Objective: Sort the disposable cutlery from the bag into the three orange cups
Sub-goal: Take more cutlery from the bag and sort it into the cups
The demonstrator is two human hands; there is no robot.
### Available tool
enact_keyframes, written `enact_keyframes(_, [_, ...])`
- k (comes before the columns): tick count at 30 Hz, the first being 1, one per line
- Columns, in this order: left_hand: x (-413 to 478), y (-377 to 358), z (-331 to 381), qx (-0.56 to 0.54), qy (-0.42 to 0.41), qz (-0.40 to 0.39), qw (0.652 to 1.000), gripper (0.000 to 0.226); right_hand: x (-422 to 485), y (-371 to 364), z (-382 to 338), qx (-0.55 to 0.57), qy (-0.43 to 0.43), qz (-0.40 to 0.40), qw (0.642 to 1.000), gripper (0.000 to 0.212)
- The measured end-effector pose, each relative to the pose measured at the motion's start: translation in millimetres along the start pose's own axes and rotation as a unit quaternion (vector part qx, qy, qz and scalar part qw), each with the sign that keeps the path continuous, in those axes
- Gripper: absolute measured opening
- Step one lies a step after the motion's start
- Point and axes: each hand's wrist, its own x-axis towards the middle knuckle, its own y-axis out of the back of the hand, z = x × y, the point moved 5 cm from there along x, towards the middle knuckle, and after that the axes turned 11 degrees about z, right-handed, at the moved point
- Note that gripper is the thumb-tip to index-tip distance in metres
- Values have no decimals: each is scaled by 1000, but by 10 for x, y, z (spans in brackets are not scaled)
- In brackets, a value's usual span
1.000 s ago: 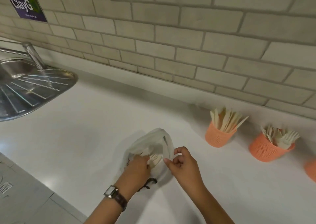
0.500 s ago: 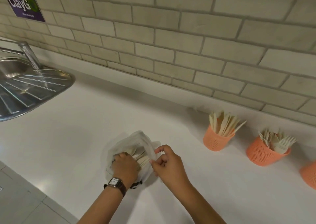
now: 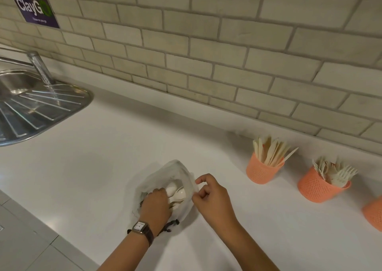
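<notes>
A clear plastic bag (image 3: 165, 172) lies on the white counter (image 3: 103, 157). My left hand (image 3: 156, 205), with a wristwatch, is inside the bag and closed around a bundle of pale spoons (image 3: 176, 192). My right hand (image 3: 213, 198) pinches the bag's right edge with curled fingers. To the right stand three orange mesh cups: the first cup (image 3: 261, 171) holds knives, the second cup (image 3: 318, 189) holds forks, and the third cup (image 3: 375, 212) is cut off by the frame edge, its contents hidden.
A steel sink drainboard (image 3: 39, 109) with a tap (image 3: 40, 67) sits at the left. A tiled wall (image 3: 206, 43) runs behind the counter, with a purple sign (image 3: 34, 5) at top left. The counter's front edge drops to a grey floor (image 3: 26, 244) at bottom left.
My left hand has pushed deeper into the bag and closed on the spoons. My right hand shifted slightly right along the bag's edge. The view moved a little.
</notes>
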Motion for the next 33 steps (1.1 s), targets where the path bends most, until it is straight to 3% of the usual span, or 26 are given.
enact_keyframes(4, [-31, -2, 26, -46, -29, -12, 998, 32, 1, 42, -6, -4, -1, 22, 1000, 22])
enact_keyframes(8, [-55, 124, 76, -70, -57, 24, 996, 29, 71, 44, -86, -39, 6, 36, 999, 42])
enact_keyframes(13, [-174, 437, 105, -148, -68, 39, 986, 32, 230, 153, -168, -59, 26, 59, 996, 27])
enact_keyframes(17, [-232, 660, 17, -243, -54, 64, 966, 18, 366, 277, -88, -123, 26, 69, 990, 27])
enact_keyframes(21, [-278, 725, 36, -364, -64, 26, 929, 10, 406, 237, -25, -151, 26, 47, 987, 37])
enact_keyframes(26, [-350, 792, 65, -397, -110, 25, 911, 26, 485, 196, 63, -104, 0, 23, 994, 29])
enact_keyframes(29, [-372, 808, 15, -446, -70, 53, 891, 34, 484, 145, 115, -86, -14, 7, 996, 27])
enact_keyframes(33, [-332, 908, -38, -529, 63, 113, 838, 18, 467, 55, 173, -69, -25, -10, 997, 26])
